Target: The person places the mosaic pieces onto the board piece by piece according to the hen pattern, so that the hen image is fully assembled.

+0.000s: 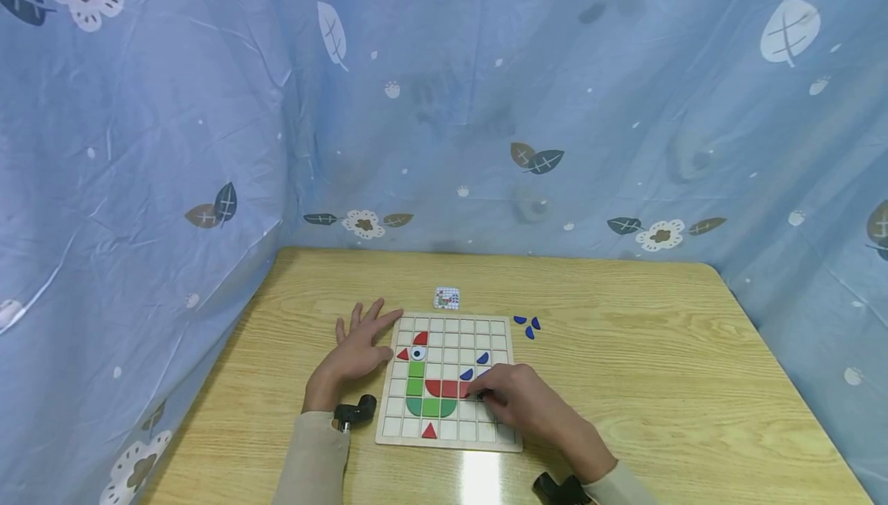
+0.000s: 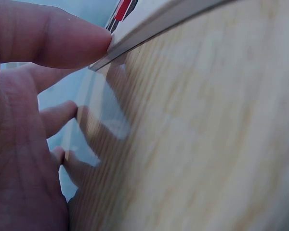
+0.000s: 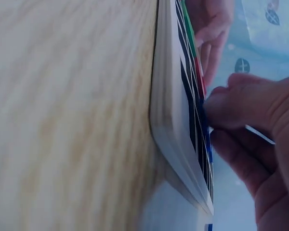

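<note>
My left hand point(image 1: 356, 352) lies at the left side of a white gridded puzzle board point(image 1: 479, 432), fingers spread, thumb against the board's edge and index finger at its top-left corner. Over the board's right half, my right hand point(image 1: 516, 399) has its fingers bent, thumb and index fingertip low at the right end of a red row point(image 1: 449, 388). A blue half-round piece point(image 3: 205, 109) shows at these fingertips in the right wrist view, partly hidden by them. Green squares point(image 1: 415, 386), red pieces and an eye disc point(image 1: 418, 353) form a bird figure. Blue half-rounds point(image 1: 482, 358) sit above the red row.
Behind the board lies a small pattern card point(image 1: 447, 298) with a similar bird. Three loose blue half-round pieces point(image 1: 530, 332) rest on the wooden table point(image 1: 645, 366) right of the board. A blue patterned curtain point(image 1: 444, 104) hangs behind the table and along its sides.
</note>
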Available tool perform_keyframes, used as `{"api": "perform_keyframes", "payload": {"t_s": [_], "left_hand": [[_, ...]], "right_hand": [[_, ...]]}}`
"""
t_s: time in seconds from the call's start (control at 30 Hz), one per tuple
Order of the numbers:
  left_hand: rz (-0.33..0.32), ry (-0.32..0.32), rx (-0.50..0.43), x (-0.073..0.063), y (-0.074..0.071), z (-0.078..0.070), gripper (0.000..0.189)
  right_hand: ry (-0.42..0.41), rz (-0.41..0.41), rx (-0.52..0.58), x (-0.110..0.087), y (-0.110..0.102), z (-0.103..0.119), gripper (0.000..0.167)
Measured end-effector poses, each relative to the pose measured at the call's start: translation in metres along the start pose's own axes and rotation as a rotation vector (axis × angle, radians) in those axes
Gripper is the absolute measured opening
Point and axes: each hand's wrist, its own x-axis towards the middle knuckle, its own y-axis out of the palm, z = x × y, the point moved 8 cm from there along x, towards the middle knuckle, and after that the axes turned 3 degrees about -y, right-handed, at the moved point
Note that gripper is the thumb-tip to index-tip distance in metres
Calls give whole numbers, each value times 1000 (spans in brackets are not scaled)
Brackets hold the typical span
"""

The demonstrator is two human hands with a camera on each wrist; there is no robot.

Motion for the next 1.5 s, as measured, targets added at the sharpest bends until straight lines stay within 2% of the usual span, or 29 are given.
{"api": "perform_keyframes", "payload": {"t_s": [0.1,0.2,0.33,0.5,0.6,0.77,1.07,1.27,1.5], "left_hand": [[1,-3,2,0,1,0,79],[-1,-2,4,0,2,-1,79],[-7,6,2,0,1,-3,79],[-8,6,-5,-1,1,-4,79],[-10,10,-6,-1,1,-4,79],[-10,10,-4,-1,3,-3,78],[1,13,-12,1,6,-3,80],[7,9,1,2,5,-5,79],[6,-7,15,2,2,1,81]], "right_hand": [[0,-64,21,-3,-12,-5,29],[47,-160,7,-8,-30,-19,29],[183,-286,-39,-18,-56,-46,29],[377,-362,-5,-32,-72,-84,27],[432,-381,24,-36,-73,-98,27],[469,-389,27,-32,-69,-112,29],[517,-360,-57,-21,-64,-114,26],[511,-376,-87,-23,-63,-114,24],[483,-367,-29,-12,-56,-117,25]]}}
